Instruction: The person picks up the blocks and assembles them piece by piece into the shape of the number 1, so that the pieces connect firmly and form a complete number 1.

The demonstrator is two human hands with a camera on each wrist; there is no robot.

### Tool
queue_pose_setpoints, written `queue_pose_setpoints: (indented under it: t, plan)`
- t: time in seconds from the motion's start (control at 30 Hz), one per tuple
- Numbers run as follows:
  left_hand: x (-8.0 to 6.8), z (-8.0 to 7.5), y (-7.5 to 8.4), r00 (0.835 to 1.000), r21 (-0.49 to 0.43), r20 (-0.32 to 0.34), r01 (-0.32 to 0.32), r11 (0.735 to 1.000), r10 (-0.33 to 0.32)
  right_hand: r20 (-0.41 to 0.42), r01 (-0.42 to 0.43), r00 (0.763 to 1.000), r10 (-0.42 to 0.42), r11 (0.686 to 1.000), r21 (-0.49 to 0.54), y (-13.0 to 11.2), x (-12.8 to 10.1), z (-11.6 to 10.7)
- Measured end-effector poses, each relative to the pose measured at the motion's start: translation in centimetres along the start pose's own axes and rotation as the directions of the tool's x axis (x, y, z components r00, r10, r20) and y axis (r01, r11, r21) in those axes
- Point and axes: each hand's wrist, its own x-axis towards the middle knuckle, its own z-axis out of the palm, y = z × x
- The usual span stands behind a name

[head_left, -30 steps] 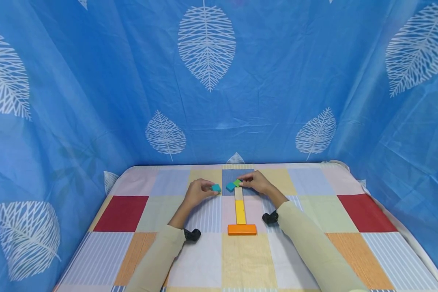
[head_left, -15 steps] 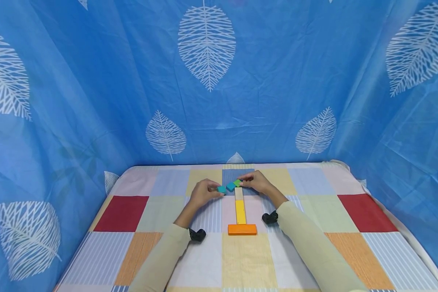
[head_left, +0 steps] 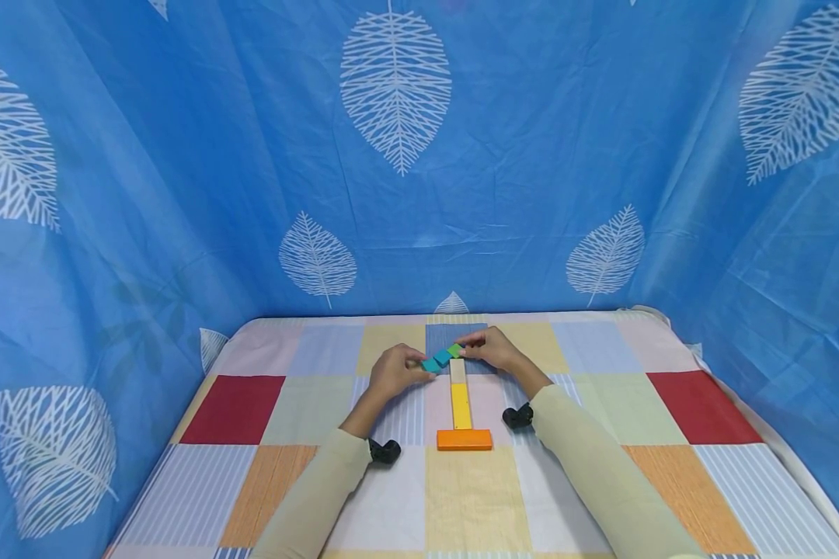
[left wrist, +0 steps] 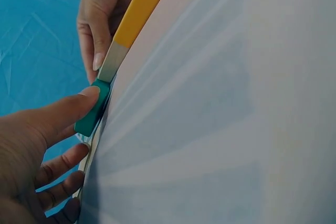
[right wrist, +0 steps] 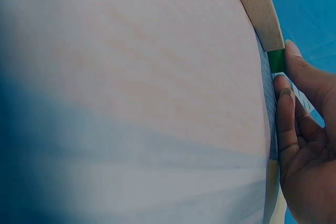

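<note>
In the head view, my left hand [head_left: 394,371] pinches a teal block [head_left: 429,365] at the lower left end of a slanting row. A blue block [head_left: 443,357] lies right beside it in the middle of that row. My right hand [head_left: 492,347] holds a green block [head_left: 455,350] at the upper right end, with thumb and fingers at its sides; the right wrist view shows the thumb at the green block's [right wrist: 276,61] edge. Just below the row is the top of a plain wooden block [head_left: 457,371]. A yellow block [head_left: 461,405] continues down from it to an orange block [head_left: 464,440] lying crosswise.
A patchwork cloth [head_left: 342,497] covers the table. Blue curtains [head_left: 503,155] with white leaf prints close off the back and both sides. A black device [head_left: 384,451] sits on the left wrist, and another black device [head_left: 517,417] on the right.
My left hand has moved right with the teal block, bringing it from apart to right beside the blue block. The right hand and the other blocks have stayed in place.
</note>
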Motion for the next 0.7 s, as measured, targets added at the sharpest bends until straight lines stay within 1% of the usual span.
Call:
queue_pose_setpoints:
  t: [0.13,0.2,0.33,0.5,0.6,0.7]
  plan:
    - [-0.02,0.04,0.33,1.000,0.031,0.010,0.014,0.999,-0.015,0.004,-0.002,1.000,0.002,1.000,0.003,0.02,0.05,0.03]
    - [-0.03,0.03,0.42,1.000,0.040,0.020,0.012,0.999,-0.012,0.005,-0.005,1.000,0.005,1.000,0.002,-0.04,-0.01,0.05]
    - [-0.05,-0.05,0.31,0.999,0.018,0.037,0.012,1.000,-0.012,0.008,-0.008,1.000,0.008,1.000,-0.001,-0.14,-0.12,0.04]
    - [0.06,-0.10,-0.39,0.999,-0.037,0.042,-0.009,0.999,0.011,0.004,-0.009,1.000,0.009,1.000,-0.009,-0.01,-0.03,0.06]
    - [0.09,-0.16,-0.43,0.999,-0.031,0.040,-0.027,0.999,0.029,0.001,-0.005,1.000,0.005,1.000,-0.015,0.10,0.05,0.07]
    - [-0.02,-0.22,-0.05,0.999,-0.008,0.036,-0.017,1.000,0.018,0.007,-0.002,1.000,0.002,1.000,-0.017,0.10,0.04,0.06]
